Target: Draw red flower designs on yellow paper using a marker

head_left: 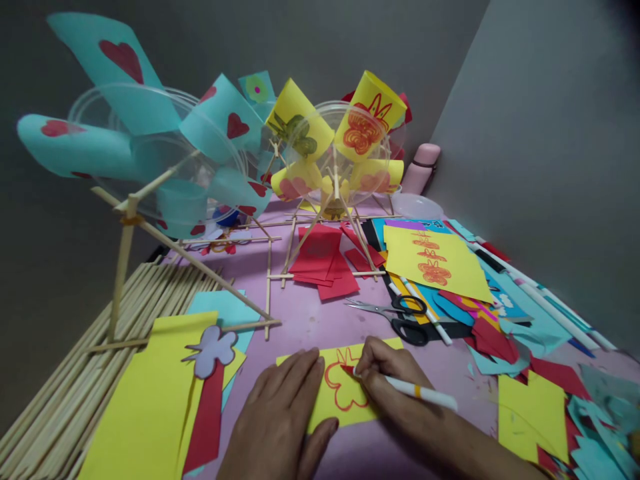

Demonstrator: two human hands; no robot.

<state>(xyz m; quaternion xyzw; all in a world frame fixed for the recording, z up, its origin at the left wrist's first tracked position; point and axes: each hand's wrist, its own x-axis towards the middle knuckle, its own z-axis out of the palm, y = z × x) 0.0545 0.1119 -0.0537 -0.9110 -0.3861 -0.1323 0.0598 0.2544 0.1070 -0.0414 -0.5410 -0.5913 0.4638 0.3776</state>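
Observation:
A yellow paper piece (385, 416) lies on the pink tabletop in front of me, bearing a red butterfly outline (342, 406). My left hand (280, 407) rests flat on its left part, fingers stretched out. My right hand (395, 377) grips a white marker (423, 392) with a red tip, which is at the upper middle of the outline. Just beyond lie scissors with black handles (407, 320), their blades pointing left. To the left, a grey butterfly cutout (214, 351) sits on yellow sheets (145, 400).
Ferris-wheel-like stick models with blue cups (220, 120) and yellow cups (367, 117) stand behind. Wooden sticks (65, 373) line the left. A yellow sheet with red butterflies (435, 263), markers (545, 307) and paper scraps (533, 410) lie right. Red paper pieces (320, 257) lie under the yellow model.

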